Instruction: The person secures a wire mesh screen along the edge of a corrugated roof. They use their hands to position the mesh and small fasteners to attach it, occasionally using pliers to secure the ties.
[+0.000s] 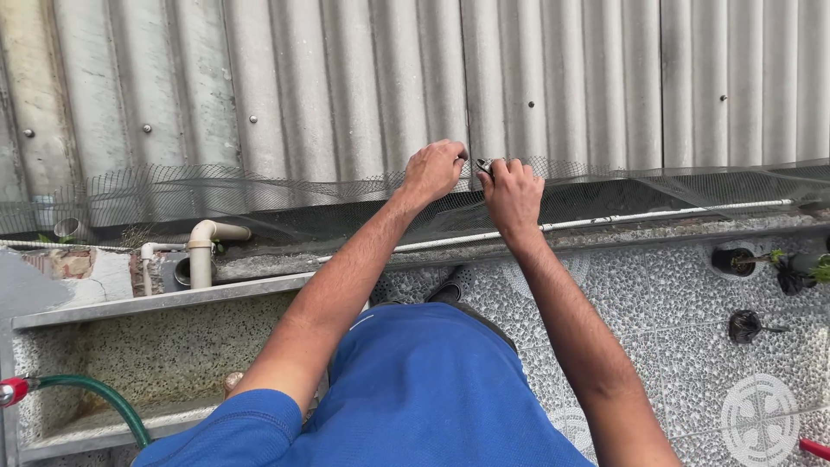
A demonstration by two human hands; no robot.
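While both arms reach up to the roof's lower edge, the left hand (434, 169) pinches the top edge of the mesh (259, 195) against the corrugated sheet (346, 78), fingers clenched on it. Just beside it, the right hand (512, 192) grips a small metal tool (483, 164), whose tip sits at the mesh edge between the two hands. From there the mesh runs left and right along the gutter. Below it lie a thin white pipe (657, 214), a beige elbow pipe (204, 246) and, lower left, a green hose (104, 399).
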